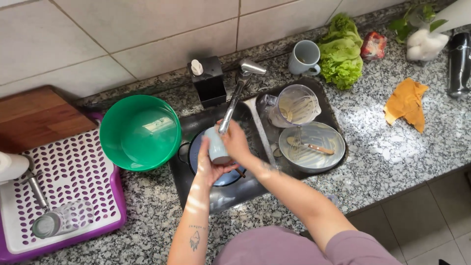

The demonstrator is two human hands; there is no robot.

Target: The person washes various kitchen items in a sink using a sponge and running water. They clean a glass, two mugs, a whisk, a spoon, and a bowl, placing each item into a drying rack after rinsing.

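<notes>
Sink (196, 122): both hands (208, 164) (235, 142) hold pale cup (216, 147).

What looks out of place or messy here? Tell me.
Little stands out. A crumpled orange cloth lies loose on the granite counter, and a glass lies on its side on the purple drying rack. Both hands hold a pale cup under the tap.

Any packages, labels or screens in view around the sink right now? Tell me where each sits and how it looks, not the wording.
Small packet: on the counter at the back, right of the lettuce; squarish, red with dark and pale patches.
Black soap dispenser: behind the sink, left of the tap; boxy, white pump, no label visible.
No screens or signs.
</notes>
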